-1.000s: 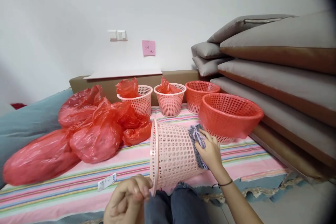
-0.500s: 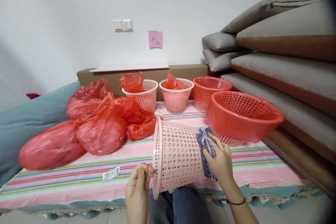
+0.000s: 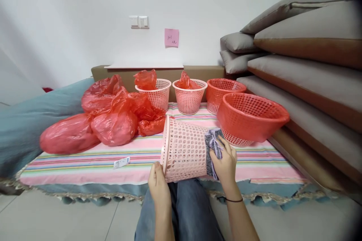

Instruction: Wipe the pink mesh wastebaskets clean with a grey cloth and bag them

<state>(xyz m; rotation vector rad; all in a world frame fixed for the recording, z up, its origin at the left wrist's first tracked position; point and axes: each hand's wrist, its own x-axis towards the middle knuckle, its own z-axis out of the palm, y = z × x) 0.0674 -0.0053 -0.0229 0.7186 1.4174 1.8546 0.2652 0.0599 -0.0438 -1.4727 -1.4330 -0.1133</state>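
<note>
Head view — pink basket (image 3: 185, 150) between left grip (image 3: 159, 181), tight on rim (image 3: 166, 147), and right grip (image 3: 226, 161), fast on cloth (image 3: 208, 154).

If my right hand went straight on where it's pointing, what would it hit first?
Your right hand is on the gray cloth, so that comes first; just beyond, probably the tipped pink basket, though depth is unclear.

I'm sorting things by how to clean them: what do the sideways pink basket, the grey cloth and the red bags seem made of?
Pink basket: probably moulded plastic, smooth with a slight sheen; regular holes and a stiff rim suggest it.
Grey cloth: looks like soft, matte textile, flecked with lilac trim; fibre unclear.
Red bags: likely thin plastic film, glossy, wrinkled and partly see-through.
</note>
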